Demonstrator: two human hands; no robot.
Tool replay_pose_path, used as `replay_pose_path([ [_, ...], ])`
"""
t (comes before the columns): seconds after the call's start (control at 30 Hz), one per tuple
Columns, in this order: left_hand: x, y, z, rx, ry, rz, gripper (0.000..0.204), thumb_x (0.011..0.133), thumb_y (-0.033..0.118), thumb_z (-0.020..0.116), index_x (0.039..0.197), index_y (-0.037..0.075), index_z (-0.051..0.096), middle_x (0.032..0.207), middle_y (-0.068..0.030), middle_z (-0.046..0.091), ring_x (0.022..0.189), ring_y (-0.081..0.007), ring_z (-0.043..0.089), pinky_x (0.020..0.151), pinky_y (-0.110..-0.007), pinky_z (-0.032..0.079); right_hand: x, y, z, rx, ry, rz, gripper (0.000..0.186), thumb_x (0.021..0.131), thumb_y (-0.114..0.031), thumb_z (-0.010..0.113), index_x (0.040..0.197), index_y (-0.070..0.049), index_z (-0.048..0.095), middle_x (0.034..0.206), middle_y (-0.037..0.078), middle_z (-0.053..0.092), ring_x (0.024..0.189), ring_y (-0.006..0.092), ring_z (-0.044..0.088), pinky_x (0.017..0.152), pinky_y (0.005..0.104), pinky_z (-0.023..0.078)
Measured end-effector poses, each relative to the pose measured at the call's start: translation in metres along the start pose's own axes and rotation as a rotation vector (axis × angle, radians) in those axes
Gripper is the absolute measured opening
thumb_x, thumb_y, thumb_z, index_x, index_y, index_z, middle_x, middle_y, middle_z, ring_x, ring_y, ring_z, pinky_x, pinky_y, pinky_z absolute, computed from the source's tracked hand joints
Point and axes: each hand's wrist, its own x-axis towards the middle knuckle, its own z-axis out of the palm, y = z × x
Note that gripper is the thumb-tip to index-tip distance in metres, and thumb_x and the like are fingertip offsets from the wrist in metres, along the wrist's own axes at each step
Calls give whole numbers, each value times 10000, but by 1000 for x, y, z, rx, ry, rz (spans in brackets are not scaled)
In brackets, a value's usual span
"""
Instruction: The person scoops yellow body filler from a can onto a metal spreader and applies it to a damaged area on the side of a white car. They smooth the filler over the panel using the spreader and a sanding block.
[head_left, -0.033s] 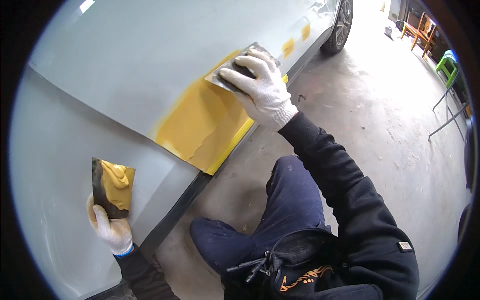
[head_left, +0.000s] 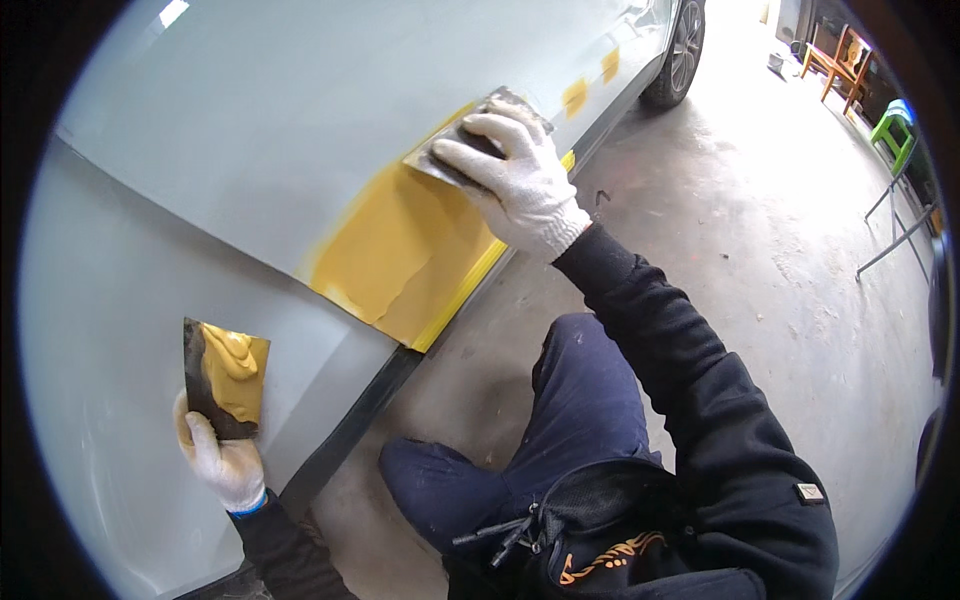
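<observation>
Yellow filler on the lower part of a pale car door, spread in a broad patch down to a yellow strip along the bottom edge. Gripped in the gloved right hand, fingers splayed across it: a flat grey spreader, laid over the far end of the patch. Clasped by its lower edge in the gloved left hand, thumb in front: a dark plate coated with yellow paste, held before the neighbouring panel. Farther along the door, two small yellow spots; beyond, a wheel. Below, dark blue trousers over a grey floor
</observation>
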Motion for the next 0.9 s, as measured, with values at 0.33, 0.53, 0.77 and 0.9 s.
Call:
replay_pose_path([
  [0.33,-1,-2,-9,-38,-18,-6,400,1099,220,488,1373,-70,516,1348,-182,612,1253,-274,593,1108,-432,441,-7,-17,-7,127,-98,-1,396,836,-179,751,1231,-199,721,1242,130,599,1246,381,539,1070,497,467],
  [0.53,3,4,-8,-48,-9,-14,404,1099,222,494,1379,-69,512,1352,-182,609,1258,-281,591,1113,-442,441,-10,20,-20,84,38,1,397,847,-132,724,1243,-125,709,1209,142,610,1195,369,561,1054,477,467],
  [0.77,5,4,-11,-13,3,-12,405,1102,227,482,1375,-70,515,1356,-184,604,1262,-283,588,1109,-441,443,5,27,3,107,35,-2,375,881,-173,717,1252,-124,705,1291,139,611,1271,382,541,1080,487,477],
  [0.9,5,4,-7,-6,3,-6,410,1102,231,470,1374,-72,512,1349,-187,604,1258,-284,589,1106,-443,445,-8,25,2,110,4,-16,391,881,-176,731,1269,-135,696,1287,129,614,1293,371,538,1090,482,472],
])
